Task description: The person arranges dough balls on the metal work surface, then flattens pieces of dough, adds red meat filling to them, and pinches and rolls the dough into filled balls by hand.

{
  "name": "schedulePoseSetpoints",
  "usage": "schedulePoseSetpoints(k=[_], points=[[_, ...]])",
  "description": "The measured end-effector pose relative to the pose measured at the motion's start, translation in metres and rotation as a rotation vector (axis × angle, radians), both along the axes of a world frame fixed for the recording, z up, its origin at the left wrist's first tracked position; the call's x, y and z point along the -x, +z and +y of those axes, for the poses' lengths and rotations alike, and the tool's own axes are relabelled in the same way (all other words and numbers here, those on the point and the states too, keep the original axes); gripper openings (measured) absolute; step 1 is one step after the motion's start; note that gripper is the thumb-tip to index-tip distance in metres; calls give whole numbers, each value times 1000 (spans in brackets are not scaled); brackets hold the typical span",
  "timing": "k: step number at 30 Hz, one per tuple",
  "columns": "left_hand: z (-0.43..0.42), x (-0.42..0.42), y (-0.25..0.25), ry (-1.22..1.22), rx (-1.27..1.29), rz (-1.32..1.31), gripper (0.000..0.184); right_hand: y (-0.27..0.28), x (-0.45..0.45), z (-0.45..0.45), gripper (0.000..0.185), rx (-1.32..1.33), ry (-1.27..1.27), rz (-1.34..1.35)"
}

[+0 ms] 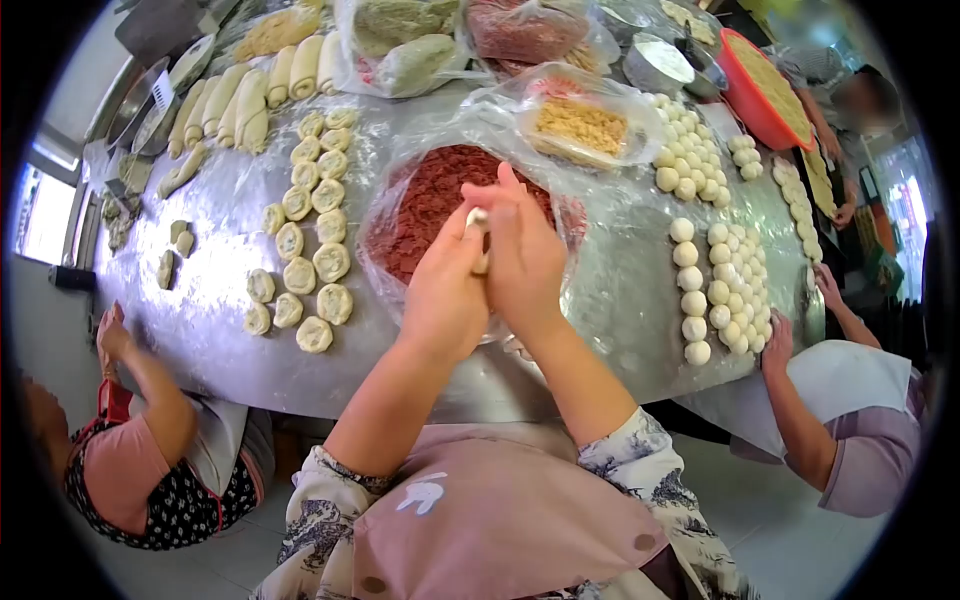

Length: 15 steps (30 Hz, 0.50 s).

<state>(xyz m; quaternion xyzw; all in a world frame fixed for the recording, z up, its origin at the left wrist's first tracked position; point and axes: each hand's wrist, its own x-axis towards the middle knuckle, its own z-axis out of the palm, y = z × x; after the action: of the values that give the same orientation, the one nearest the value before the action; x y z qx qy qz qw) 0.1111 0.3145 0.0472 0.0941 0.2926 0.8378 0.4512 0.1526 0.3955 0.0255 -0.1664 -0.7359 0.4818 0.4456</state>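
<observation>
My left hand and my right hand are cupped together in front of me. Between them they hold a pale piece of dough, mostly hidden by the palms and fingers. Directly below lies a clear plastic bag with a crumbly dark red filling. To the left, flat dough rounds stand in uneven columns on the metal table. On the right, smooth white dough balls are set out in rows and a block.
Rolled dough lengths lie at the back left. A tub of yellow crumbs, bagged fillings, a bowl of white powder and a red basin stand at the back. Co-workers' hands are at the right edge; another person sits left.
</observation>
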Motion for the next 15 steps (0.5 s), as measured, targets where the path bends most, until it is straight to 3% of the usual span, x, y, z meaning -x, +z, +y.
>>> schedulePoseSetpoints(k=[1, 2, 6, 9, 10, 13, 14, 15], points=[[-1, -5, 8, 32, -76, -18, 43, 7, -1, 2, 30, 176, 35, 24], [-2, -7, 6, 65, -53, -16, 48, 12, -2, 1, 41, 601, 109, 102], [-7, -2, -15, 198, 225, 738, 39, 26, -6, -10, 56, 595, 201, 146], [-11, 6, -21, 342, 362, 901, 27, 16, -10, -23, 70, 608, 322, 134], [-9, 7, -21, 402, 281, 953, 31, 17, -10, -29, 75, 613, 313, 145], [-3, 18, -32, 552, 246, 1307, 41, 22, -7, -23, 65, 409, 307, -26], [-3, 15, -35, 436, 225, 1210, 64, 31, -6, -24, 49, 485, 195, -106], [-4, 13, -32, 419, 305, 1257, 74, 28, -6, -21, 44, 478, 170, -145]])
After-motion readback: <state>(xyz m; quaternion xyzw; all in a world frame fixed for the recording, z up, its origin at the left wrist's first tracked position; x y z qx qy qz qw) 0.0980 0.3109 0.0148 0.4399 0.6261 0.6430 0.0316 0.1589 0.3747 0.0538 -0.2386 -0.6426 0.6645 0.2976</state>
